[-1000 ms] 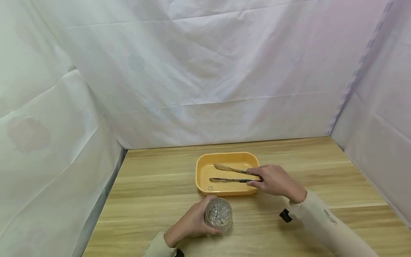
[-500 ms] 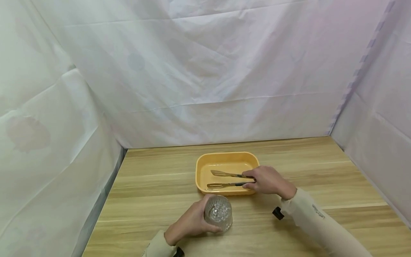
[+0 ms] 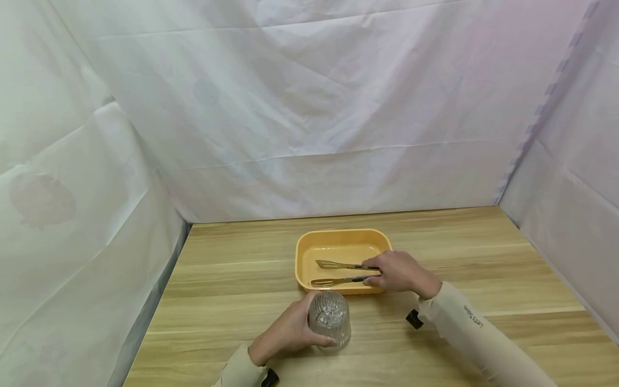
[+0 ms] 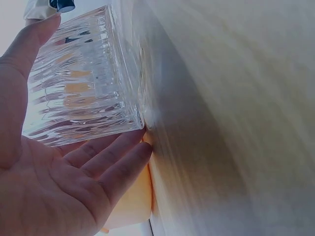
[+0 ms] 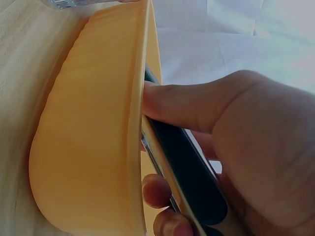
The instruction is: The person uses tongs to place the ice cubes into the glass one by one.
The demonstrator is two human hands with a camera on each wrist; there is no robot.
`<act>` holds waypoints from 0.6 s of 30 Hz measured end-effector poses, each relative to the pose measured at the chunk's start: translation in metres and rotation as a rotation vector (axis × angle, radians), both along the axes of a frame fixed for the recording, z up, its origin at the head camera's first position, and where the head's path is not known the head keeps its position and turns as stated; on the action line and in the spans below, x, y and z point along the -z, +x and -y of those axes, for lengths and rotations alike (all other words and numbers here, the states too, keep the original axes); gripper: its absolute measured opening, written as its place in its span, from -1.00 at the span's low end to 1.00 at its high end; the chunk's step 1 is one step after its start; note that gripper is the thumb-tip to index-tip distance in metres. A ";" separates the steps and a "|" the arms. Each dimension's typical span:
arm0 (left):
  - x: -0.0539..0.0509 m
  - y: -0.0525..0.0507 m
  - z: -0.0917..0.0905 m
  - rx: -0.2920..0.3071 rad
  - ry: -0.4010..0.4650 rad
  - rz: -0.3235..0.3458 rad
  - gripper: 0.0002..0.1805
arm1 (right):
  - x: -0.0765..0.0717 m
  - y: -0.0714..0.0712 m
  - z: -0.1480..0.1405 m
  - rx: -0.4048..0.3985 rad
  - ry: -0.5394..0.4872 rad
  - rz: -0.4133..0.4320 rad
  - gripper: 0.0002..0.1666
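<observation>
My left hand (image 3: 292, 327) holds a clear ribbed glass (image 3: 330, 318), thumb on the near side and fingers round the far side. Inside the glass some clear, glinting contents show, too blurred to tell apart. In the left wrist view the ribbed wall of the glass (image 4: 83, 78) lies between thumb and fingers, close to the tabletop. My right hand (image 3: 398, 271) grips metal tongs (image 3: 338, 265) with dark handles. The two tong arms stand apart, reaching into a yellow tray (image 3: 302, 250), tips toward its near left corner. In the right wrist view, the thumb presses the dark handle (image 5: 184, 167).
The wooden table (image 3: 232, 279) spreads round the tray and glass. White cloth (image 3: 309, 107) hangs behind the table and along both sides. A small black piece (image 3: 414, 319) sits by the right sleeve.
My right hand has moved left and slightly lower with the tongs, whose tips now cover the spot where a small clear piece showed in the tray. The glass appears turned a little.
</observation>
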State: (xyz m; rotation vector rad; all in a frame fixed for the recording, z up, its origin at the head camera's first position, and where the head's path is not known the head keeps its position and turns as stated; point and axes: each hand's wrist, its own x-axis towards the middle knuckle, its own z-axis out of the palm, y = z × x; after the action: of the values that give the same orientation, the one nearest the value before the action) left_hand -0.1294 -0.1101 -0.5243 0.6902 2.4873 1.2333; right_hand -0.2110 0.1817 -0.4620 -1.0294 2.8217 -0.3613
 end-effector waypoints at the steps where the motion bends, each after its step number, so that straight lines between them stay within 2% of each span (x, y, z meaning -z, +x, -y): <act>1: 0.000 0.000 0.000 0.001 0.001 0.003 0.05 | 0.000 0.000 0.000 0.005 0.008 -0.005 -0.66; 7: -0.001 -0.001 0.001 0.002 0.005 0.009 0.05 | 0.002 0.000 0.003 -0.005 0.029 -0.050 -0.55; 14: 0.000 -0.001 0.000 0.000 0.003 0.013 0.04 | 0.007 -0.005 0.011 -0.058 0.005 -0.038 -0.57; 18: 0.000 -0.001 0.000 0.007 0.005 0.006 0.03 | 0.009 -0.006 0.017 -0.065 0.008 -0.069 -0.59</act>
State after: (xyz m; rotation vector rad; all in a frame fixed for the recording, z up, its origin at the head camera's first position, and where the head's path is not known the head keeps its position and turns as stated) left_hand -0.1305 -0.1100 -0.5245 0.6944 2.4755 1.2381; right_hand -0.2172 0.1647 -0.4706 -1.1506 2.8385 -0.3136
